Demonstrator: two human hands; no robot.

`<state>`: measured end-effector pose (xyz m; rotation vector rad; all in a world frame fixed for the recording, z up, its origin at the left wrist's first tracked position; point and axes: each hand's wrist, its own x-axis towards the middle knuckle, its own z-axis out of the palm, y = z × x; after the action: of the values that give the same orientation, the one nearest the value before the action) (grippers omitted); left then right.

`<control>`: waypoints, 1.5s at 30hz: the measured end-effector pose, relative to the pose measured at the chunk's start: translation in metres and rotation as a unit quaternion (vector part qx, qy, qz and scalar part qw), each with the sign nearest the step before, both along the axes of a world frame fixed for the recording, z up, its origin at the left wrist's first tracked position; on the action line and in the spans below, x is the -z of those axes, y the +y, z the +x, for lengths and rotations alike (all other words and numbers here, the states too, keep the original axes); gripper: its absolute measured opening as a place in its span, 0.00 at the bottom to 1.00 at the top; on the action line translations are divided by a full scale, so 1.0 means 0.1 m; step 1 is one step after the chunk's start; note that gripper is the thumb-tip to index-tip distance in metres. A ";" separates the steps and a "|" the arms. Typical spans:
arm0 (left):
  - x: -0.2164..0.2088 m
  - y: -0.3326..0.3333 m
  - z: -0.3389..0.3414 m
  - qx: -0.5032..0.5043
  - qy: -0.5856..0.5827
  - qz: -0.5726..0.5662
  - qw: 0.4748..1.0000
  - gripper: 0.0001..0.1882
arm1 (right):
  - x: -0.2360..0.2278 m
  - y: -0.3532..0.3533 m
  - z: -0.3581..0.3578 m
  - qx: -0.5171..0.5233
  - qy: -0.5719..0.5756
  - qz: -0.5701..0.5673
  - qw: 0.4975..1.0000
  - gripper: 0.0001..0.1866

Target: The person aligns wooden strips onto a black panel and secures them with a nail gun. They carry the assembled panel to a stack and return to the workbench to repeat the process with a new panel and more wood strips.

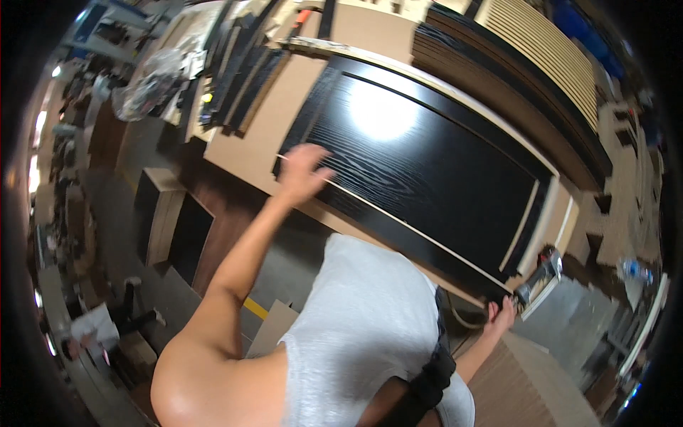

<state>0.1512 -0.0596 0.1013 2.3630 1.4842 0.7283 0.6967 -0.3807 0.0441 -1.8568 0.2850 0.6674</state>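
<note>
A black wood-grain framed panel (420, 167) lies before me on the workbench. A thin pale strip (420, 233) runs along its near side, from the left corner to the right corner. My left hand (304, 174) rests over the strip near the left corner, thumb and fingers apart. At the right end, my right hand (501, 315) has its fingers drawn together beside the strip's end; what they grip is not clear. Just above that hand, a black and grey power tool (541, 276), like a nail gun, lies beside the panel's right corner.
Black and bare strips (245, 89) lie at the far left beside crumpled clear plastic (151, 85). Stacked dark boards (491, 75) stand behind the panel. A grey sheet (569, 320) and a plastic bottle (633, 270) are at right. Another person (96, 327) is far off at lower left.
</note>
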 end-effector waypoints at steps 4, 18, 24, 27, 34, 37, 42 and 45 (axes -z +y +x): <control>0.59 -0.16 -1.08 -0.288 0.055 -0.061 0.954 0.30 | 0.16 0.13 0.08 -0.023 0.015 -0.021 0.999 0.17; 0.67 -0.21 -1.09 -0.294 -0.102 -0.219 0.925 0.20 | 0.13 0.42 -0.11 -0.086 -0.067 -0.068 0.992 0.14; 0.60 -0.20 -0.96 -0.300 -0.111 -0.237 0.917 0.21 | 0.12 0.30 -0.08 -0.126 -0.092 -0.103 0.982 0.18; 1.05 -0.16 -1.36 -0.277 -0.087 -0.210 0.934 0.24 | 0.17 0.29 -0.09 -0.124 -0.105 -0.121 0.979 0.20; 0.69 -0.33 -1.27 -0.289 -0.076 -0.248 0.921 0.23 | 0.07 0.23 -0.14 -0.139 -0.137 -0.134 0.972 0.18; 0.69 -0.38 -1.16 -0.291 -0.062 -0.215 0.930 0.25 | 0.00 0.10 -0.24 -0.105 -0.133 -0.141 0.975 0.16; 0.62 -0.30 -1.05 -0.302 -0.046 -0.207 0.930 0.22 | 0.08 0.12 -0.21 -0.118 -0.119 -0.156 0.973 0.17; 0.55 -0.24 -0.97 -0.294 -0.049 -0.227 0.927 0.21 | 0.19 0.21 -0.13 -0.155 -0.194 -0.190 0.950 0.20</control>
<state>0.0538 -0.0837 0.0467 1.5265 2.0712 0.5278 0.6837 -0.3593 0.0252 -2.3844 -0.1541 0.4589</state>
